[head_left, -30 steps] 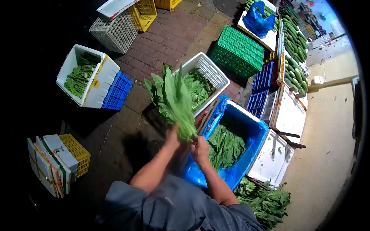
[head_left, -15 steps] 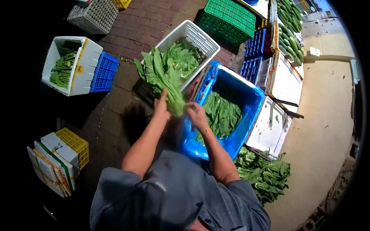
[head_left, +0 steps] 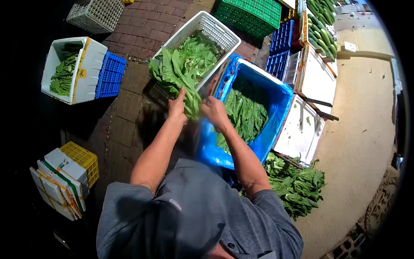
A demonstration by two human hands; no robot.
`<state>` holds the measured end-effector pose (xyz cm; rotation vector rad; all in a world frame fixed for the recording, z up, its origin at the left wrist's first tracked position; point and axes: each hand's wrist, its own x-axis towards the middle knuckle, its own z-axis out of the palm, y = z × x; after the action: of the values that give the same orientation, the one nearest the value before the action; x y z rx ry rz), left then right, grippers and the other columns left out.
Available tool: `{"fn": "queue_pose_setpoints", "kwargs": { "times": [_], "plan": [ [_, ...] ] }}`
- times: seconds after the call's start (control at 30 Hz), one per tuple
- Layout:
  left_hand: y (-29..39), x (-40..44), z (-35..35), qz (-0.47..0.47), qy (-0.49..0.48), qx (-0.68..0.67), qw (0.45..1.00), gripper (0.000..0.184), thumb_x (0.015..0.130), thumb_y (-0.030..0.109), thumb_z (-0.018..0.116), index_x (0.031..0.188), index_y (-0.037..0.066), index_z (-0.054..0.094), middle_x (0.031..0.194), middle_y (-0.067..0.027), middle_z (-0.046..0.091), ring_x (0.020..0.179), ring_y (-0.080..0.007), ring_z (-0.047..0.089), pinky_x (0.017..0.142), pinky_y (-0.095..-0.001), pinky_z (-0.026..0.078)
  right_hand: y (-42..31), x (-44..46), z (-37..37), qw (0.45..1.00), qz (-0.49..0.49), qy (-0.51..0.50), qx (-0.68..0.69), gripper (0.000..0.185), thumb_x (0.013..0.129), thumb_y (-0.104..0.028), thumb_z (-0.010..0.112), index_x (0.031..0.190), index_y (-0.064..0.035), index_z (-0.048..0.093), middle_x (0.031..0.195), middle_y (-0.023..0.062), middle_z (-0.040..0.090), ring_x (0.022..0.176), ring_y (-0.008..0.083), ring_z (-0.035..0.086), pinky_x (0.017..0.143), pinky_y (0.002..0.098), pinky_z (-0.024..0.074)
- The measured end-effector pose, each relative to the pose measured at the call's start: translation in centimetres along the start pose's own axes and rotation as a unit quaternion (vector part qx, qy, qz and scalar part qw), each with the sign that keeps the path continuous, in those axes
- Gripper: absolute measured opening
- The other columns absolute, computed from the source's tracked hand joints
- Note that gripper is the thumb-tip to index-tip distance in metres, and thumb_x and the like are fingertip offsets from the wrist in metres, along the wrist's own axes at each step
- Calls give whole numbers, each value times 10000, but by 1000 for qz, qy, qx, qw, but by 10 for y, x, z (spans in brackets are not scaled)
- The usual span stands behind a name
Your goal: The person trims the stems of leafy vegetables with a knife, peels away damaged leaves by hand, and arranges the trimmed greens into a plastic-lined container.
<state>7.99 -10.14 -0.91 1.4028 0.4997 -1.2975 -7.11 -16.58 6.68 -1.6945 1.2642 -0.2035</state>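
My left hand [head_left: 176, 108] is closed around the lower stalks of a head of long-leaf lettuce [head_left: 178, 73]. Its leaves spread up over the near end of a white plastic crate [head_left: 222, 31], which has more loose leaves [head_left: 202, 54] in it. Close to the stalk end is my right hand [head_left: 214, 113], with its fingers curled together and slightly blurred. What those fingers pinch is hidden. Below my right forearm stands a box lined with blue plastic [head_left: 276, 125], with dark green leafy heads [head_left: 248, 114] laid inside.
A pile of leafy greens [head_left: 297, 185] lies right of the lined box, beside white foam lids [head_left: 302, 129]. Cucumbers [head_left: 321, 34] fill boxes at upper right. A green crate [head_left: 250, 15] stands behind. At left are a foam box [head_left: 90, 64] of greens and a yellow crate [head_left: 82, 159].
The lettuce and both hands sit slightly higher and further left in the view. My right hand has come nearer the stalks. The whole scene has shifted a little as the camera moved.
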Motion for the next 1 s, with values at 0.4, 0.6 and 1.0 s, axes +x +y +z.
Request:
{"fn": "queue_pose_setpoints", "kwargs": {
  "times": [0.4,0.6,1.0],
  "plan": [
    [-9,18,-5,-108,-50,-156,981,725,835,496,748,1335,23,520,1293,-120,590,1109,-320,604,878,-551,512,9,-21,17,957,-35,164,238,81,908,-68,652,942,-20,596,762,-30,579,648,61,511,584,227,429],
    [8,-2,-12,-115,-82,-182,973,854,818,645,674,1436,100,449,1470,-112,466,1309,-350,458,1075,-637,305,-30,7,-22,964,-12,130,233,214,914,-144,669,1061,7,628,817,9,641,718,80,566,625,238,457],
    [35,-48,-14,-26,-238,-168,956,863,833,613,668,1462,91,393,1458,-115,470,1309,-323,473,1080,-504,420,-16,-26,-27,918,205,-59,336,487,926,-402,627,1145,31,666,982,127,701,910,215,645,833,341,505]
  ]
}}
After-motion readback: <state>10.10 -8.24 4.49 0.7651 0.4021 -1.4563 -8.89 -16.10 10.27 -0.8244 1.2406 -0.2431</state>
